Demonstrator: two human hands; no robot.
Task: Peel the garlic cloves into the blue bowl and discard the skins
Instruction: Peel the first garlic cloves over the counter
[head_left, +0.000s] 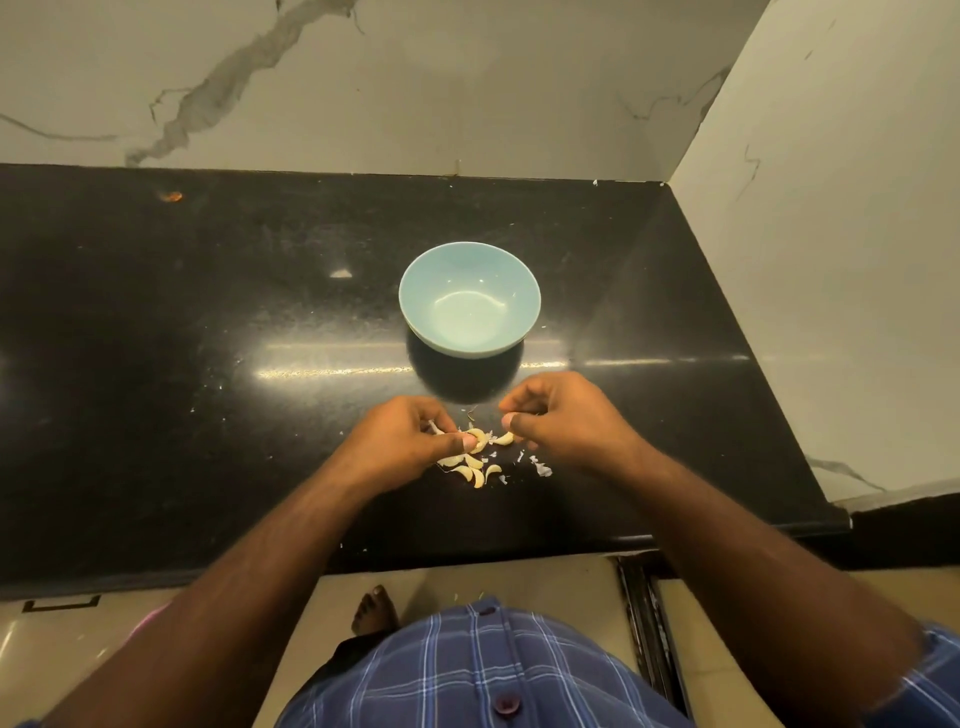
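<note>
A person stands at a dark stone counter, seen from above through a head-worn camera, with both forearms reaching forward. The left hand has its fingers curled and pinches a pale garlic clove between thumb and fingertips, held just above the counter, likely so any skin drops clear of the bowl. The right hand is also curled, its thumb and fingers pinching a second clove; whether that one is already bare is too small to tell. The two hands sit close together, nearly touching. Just below the hands, toward the person, lies a small heap of cloves. Thin white skin flakes lie scattered under and beside the right hand. The blue bowl stands beyond the hands, directly ahead, apart from them, and looks empty, which suggests the peeling is at an early stage. Nothing stands between hands and bowl. A marble wall rises behind the counter, another at the right. The person's checked blue shirt and a bare foot show below.
</note>
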